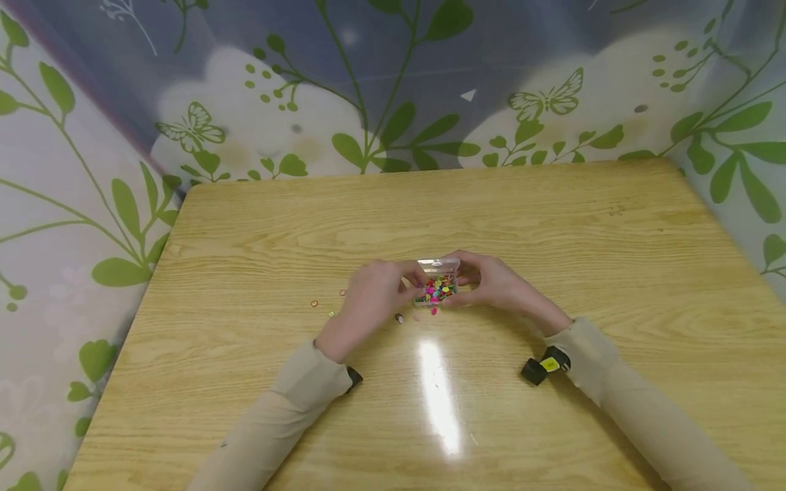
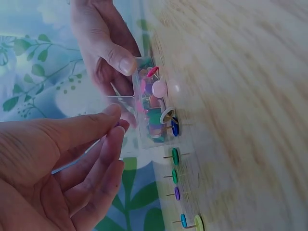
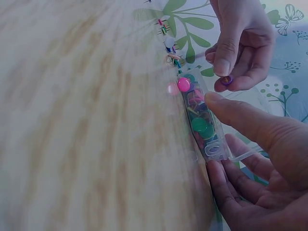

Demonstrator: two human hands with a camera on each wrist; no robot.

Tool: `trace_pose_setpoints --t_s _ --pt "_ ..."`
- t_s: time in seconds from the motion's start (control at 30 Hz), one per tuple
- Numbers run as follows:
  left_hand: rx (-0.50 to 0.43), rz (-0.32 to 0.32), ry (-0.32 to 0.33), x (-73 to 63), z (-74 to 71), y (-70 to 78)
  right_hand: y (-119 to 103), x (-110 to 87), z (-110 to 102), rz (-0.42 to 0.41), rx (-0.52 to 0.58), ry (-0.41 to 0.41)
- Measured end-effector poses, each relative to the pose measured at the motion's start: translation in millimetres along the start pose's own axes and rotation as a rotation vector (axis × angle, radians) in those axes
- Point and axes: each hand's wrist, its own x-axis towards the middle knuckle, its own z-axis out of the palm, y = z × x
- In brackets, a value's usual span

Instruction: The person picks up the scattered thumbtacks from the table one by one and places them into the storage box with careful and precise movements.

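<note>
A small clear plastic box (image 3: 219, 149) with its lid raised sits on the table, filled with colourful thumbtacks (image 1: 437, 289). My right hand (image 1: 494, 281) grips the box at its right end, thumb on the near side and fingers around the other. Over the box's left part is my left hand (image 1: 371, 293), pinching a purple thumbtack (image 3: 227, 81) between thumb and forefinger. A pink thumbtack (image 1: 433, 311) lies just in front of the box. More loose tacks, among them a green thumbtack (image 2: 175, 156) and a white thumbtack (image 2: 167, 115), rest on the table nearby.
The wood-grain table (image 1: 245, 423) runs back to a wall (image 1: 393, 75) printed with green leaves and butterflies. Several tacks are scattered left of the box, partly behind the left hand in the head view. A black wrist device (image 1: 534, 372) hangs by the right sleeve.
</note>
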Motion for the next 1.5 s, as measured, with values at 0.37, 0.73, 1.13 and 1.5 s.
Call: trace_pose_setpoints --t_s 0.37,0.73,1.13,1.5 --pt "-0.015 0.017 0.039 0.6 1.1 1.1 -1.3 -0.5 -0.4 0.020 -0.001 0.003" --pt "0.000 0.007 0.059 0.6 -0.4 0.0 -0.4 -0.9 -0.2 0.014 0.001 0.003" --pt "0.000 -0.078 0.071 -6.4 -15.3 -14.7 -2.1 -1.3 -0.1 0.020 0.012 0.002" --pt "0.035 -0.182 0.127 -27.9 -51.6 -51.0 -0.8 -0.4 0.2 0.025 -0.023 0.004"
